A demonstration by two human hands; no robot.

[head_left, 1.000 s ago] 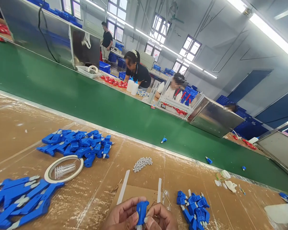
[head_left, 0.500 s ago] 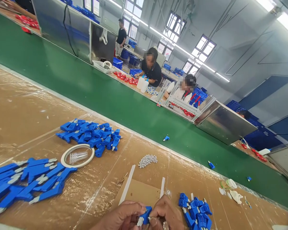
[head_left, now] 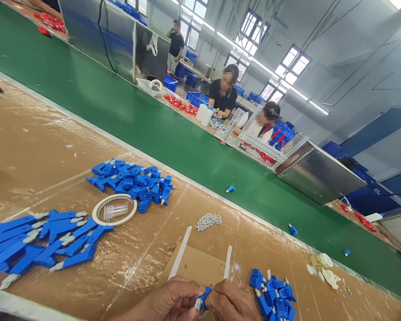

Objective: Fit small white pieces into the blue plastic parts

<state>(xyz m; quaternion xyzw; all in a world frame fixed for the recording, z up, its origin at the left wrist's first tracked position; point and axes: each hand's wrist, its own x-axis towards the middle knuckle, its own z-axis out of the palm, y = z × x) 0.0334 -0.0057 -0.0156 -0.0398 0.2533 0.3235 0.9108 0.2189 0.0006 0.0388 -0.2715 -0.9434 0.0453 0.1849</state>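
Near the bottom centre, my left hand point(head_left: 177, 299) is closed on a small blue plastic part point(head_left: 205, 298) with a pale grey end. My right hand point(head_left: 232, 299) meets it from the other side, fingers pinched at the part's right edge; whatever lies between those fingertips is hidden. Both hands are over a cardboard piece point(head_left: 200, 263) fixed with white tape strips. Just right of my right hand lies a pile of similar blue parts point(head_left: 274, 292). Beyond my hands sits a small heap of grey pellet-like pieces point(head_left: 209, 221).
Longer blue parts with grey tips point(head_left: 53, 240) spread at the left. A tape roll point(head_left: 96, 214) rings clear plastic cups, beside another blue heap point(head_left: 133, 180). A green conveyor belt point(head_left: 187, 151) crosses behind, carrying a few blue pieces. Several people work beyond it. A tipped cup point(head_left: 321, 260) lies right.
The view has shifted slightly. My right hand has turned so its knuckles now cover more of the blue part's right side. My left hand keeps its grip.
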